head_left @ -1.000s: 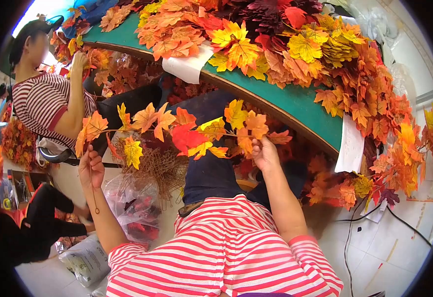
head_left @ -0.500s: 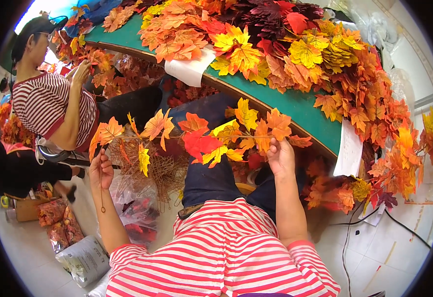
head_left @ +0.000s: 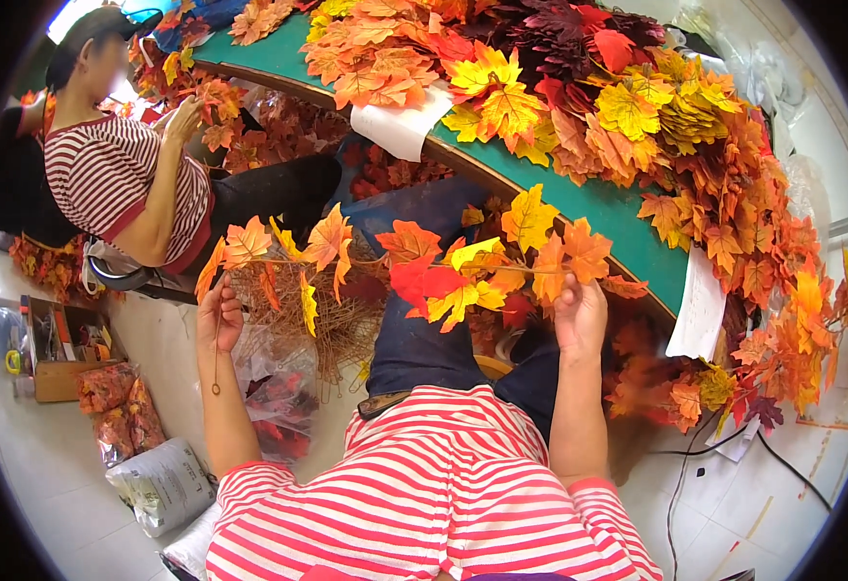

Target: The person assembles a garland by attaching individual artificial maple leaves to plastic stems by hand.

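A garland of artificial maple leaves (head_left: pixel 412 281) in orange, red and yellow stretches between my two hands above my lap. My left hand (head_left: pixel 219 316) pinches its left end, and a thin stem with a small loop hangs below the fingers. Its right part is gripped by my right hand (head_left: pixel 580 315), close to the table edge, with orange leaves around the fingertips. Beneath the garland lies a tangle of thin brown stems (head_left: pixel 332 324), partly hidden by the leaves.
A green table (head_left: pixel 579 208) carries heaps of artificial leaves (head_left: pixel 627 107), with paper sheets (head_left: pixel 697 305) over its edge. On the left sits a co-worker (head_left: pixel 128 184) in a striped shirt. Plastic bags (head_left: pixel 162 484) and a cardboard box (head_left: pixel 61 381) stand on the floor; black cables (head_left: pixel 792 445) lie right.
The view has shifted a little, so most things appear further right. Both hands still hold the garland stretched out. More of the cardboard box at the left now shows.
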A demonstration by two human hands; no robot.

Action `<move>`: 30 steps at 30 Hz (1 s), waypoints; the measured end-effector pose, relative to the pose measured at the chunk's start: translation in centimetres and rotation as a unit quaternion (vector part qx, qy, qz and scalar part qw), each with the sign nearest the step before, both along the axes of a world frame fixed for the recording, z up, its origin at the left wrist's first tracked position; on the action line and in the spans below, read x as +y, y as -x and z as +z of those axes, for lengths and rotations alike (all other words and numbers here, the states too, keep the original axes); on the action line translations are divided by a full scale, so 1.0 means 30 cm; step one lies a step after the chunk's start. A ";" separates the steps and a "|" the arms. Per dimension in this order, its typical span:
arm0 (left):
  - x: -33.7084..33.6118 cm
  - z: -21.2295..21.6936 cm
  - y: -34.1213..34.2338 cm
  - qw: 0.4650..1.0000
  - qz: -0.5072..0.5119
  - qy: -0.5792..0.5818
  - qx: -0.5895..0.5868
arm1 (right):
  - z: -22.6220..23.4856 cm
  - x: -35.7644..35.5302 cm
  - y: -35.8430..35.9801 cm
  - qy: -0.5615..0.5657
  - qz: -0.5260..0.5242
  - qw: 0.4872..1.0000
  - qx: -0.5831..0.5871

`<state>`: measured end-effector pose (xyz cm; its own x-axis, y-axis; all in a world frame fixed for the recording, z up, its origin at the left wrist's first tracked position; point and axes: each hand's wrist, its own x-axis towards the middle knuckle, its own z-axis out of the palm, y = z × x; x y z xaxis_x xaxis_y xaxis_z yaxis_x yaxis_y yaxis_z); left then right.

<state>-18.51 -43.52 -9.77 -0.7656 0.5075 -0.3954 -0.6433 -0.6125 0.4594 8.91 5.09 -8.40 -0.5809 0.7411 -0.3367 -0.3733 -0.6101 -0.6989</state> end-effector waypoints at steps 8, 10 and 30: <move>0.000 -0.046 -0.005 1.000 -0.007 0.007 0.001 | 0.004 0.006 -0.019 0.013 -0.016 1.000 -0.024; -0.001 -0.064 -0.006 0.999 -0.006 0.040 -0.003 | -0.002 0.009 -0.022 0.013 -0.012 0.999 -0.028; -0.179 -0.364 -0.172 0.864 -0.153 0.478 0.035 | -0.394 0.011 0.078 0.061 0.085 0.962 -0.252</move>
